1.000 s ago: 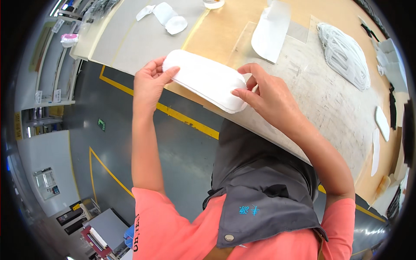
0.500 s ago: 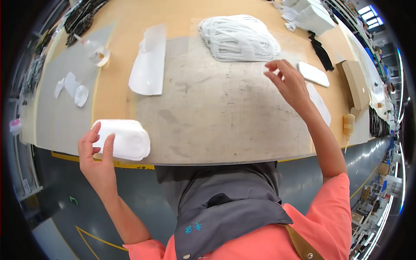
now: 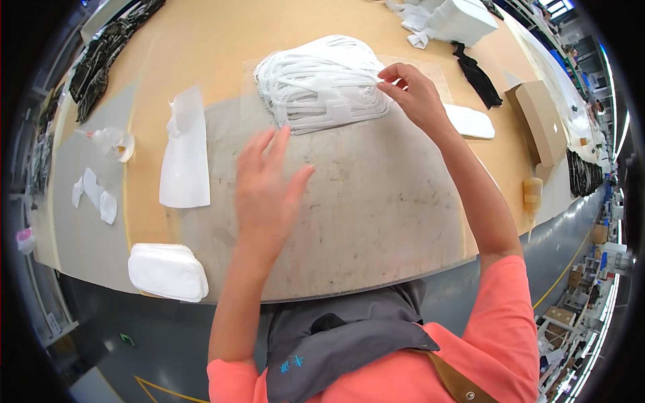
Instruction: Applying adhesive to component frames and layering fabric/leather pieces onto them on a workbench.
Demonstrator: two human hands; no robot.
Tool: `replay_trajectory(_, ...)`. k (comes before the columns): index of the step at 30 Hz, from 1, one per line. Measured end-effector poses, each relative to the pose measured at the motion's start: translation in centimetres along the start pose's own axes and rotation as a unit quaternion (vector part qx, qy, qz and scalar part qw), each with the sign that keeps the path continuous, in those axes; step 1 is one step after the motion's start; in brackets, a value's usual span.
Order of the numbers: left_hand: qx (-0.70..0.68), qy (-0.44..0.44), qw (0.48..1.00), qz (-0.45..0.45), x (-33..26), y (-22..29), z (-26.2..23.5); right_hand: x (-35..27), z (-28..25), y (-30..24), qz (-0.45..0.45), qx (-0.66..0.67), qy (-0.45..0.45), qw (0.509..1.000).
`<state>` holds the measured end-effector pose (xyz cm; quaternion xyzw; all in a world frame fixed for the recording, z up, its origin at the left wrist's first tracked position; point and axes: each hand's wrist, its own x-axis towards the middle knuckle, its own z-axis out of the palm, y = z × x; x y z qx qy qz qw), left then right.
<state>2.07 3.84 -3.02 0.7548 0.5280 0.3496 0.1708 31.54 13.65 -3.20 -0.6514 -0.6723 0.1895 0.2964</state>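
Note:
A broad pile of white looped strips [image 3: 329, 91] lies at the far middle of the table. At its right edge my right hand [image 3: 418, 97] has thumb and fingertips pinched together on a white strip. My left hand [image 3: 265, 191] hovers over the grey mat in front of the pile, fingers spread, slightly blurred and holding nothing. A neat stack of white rounded pads [image 3: 168, 272] sits at the near left edge of the table. Farther left of the pile, a flat white sheet [image 3: 187, 154] has a crumpled upper edge.
Another white pad stack [image 3: 469, 122], black cloth [image 3: 478, 77], an open cardboard box [image 3: 537, 124] and an amber bottle [image 3: 532, 195] lie to the right. A clear bottle [image 3: 115, 144] and white scraps [image 3: 97, 196] are at left; white blocks [image 3: 460, 20] stand far right.
My left hand has left the near-left pad stack and moved right and forward toward the strips. My right hand has closed in on the pile's right edge. The view has shifted.

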Motion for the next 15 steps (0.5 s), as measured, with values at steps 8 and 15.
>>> replay_trajectory(8, 0.177, -0.08, 0.98, 0.035, 3.9, -1.9, 7.7, 2.2, 0.9, 0.8, 0.005, 0.011, -0.036, 0.999)
replay_trajectory(15, 0.173, -0.087, 0.981, 0.025, 3.6, -2.3, 8.7, 2.6, 0.3, 1.5, -0.002, 0.064, -0.05, 0.997)
